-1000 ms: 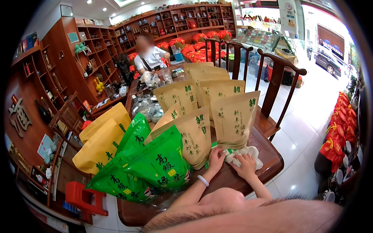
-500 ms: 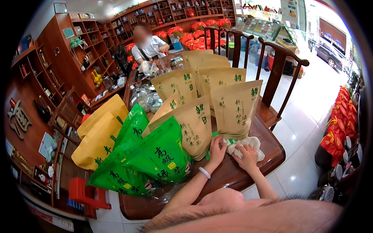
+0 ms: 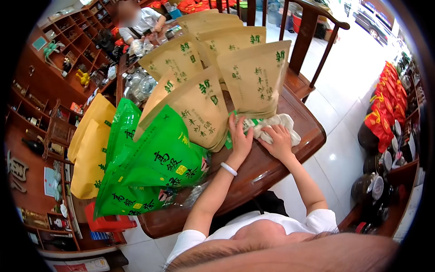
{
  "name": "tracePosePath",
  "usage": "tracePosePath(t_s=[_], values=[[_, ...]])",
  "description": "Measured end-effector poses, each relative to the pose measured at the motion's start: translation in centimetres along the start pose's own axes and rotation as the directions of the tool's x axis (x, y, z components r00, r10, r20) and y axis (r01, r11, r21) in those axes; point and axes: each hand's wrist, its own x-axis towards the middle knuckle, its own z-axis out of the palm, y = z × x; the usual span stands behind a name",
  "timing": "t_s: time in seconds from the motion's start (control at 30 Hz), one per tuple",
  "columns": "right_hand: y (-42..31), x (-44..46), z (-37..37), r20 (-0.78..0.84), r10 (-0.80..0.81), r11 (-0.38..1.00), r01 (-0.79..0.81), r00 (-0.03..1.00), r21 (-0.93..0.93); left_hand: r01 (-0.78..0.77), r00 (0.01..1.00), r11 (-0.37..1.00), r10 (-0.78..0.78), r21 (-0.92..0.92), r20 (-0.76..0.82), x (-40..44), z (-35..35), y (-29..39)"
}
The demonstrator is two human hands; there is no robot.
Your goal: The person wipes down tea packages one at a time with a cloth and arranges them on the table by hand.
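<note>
My left hand, with a pale bangle at the wrist, has its fingers spread over a green-and-white packet on the table. Beside it, my right hand is closed over the near edge of a crumpled white cloth; its fingertips are partly lost in the folds. Just behind both hands stands a tall brown paper tea bag with green and black characters. Another brown tea bag leans to the left of my left hand. Shiny green tea bags stand further left.
More brown bags and yellow bags crowd the dark wooden table. Glassware sits behind them. A wooden chair stands at the far right side, a red stool at lower left. A person sits at the far end.
The view has tilted down and shifted, showing more of my arms. My left fingers have gone from curled to spread out. My right hand stays at the white cloth.
</note>
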Motion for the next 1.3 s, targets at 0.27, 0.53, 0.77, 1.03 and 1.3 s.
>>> tracePosePath(t_s=[0.27,0.53,0.77,1.03,1.3], values=[[0.0,0.0,-0.2,-0.013,-0.003,1.0,0.003,1.0,0.022,-0.03,0.999,0.988,0.023,0.151,0.047,0.4,0.1,-1.9],[0.0,0.0,-0.4,0.007,0.004,1.0,-0.004,1.0,0.03,0.032,0.996,0.986,-0.044,0.167,0.071,0.4,0.0,-2.0],[0.2,-0.2,0.0,-0.014,-0.022,1.0,0.022,1.0,0.015,0.062,0.996,0.986,-0.071,0.152,0.056,0.3,0.0,-2.2],[-0.3,-0.1,-0.1,-0.005,0.001,1.0,-0.001,1.0,-0.011,0.046,0.998,0.985,-0.051,0.169,0.029,0.3,0.2,-2.7],[-0.4,-0.1,-0.3,-0.023,-0.01,1.0,0.01,1.0,-0.006,0.03,0.999,0.988,-0.034,0.153,0.025,0.3,0.2,-2.9]])
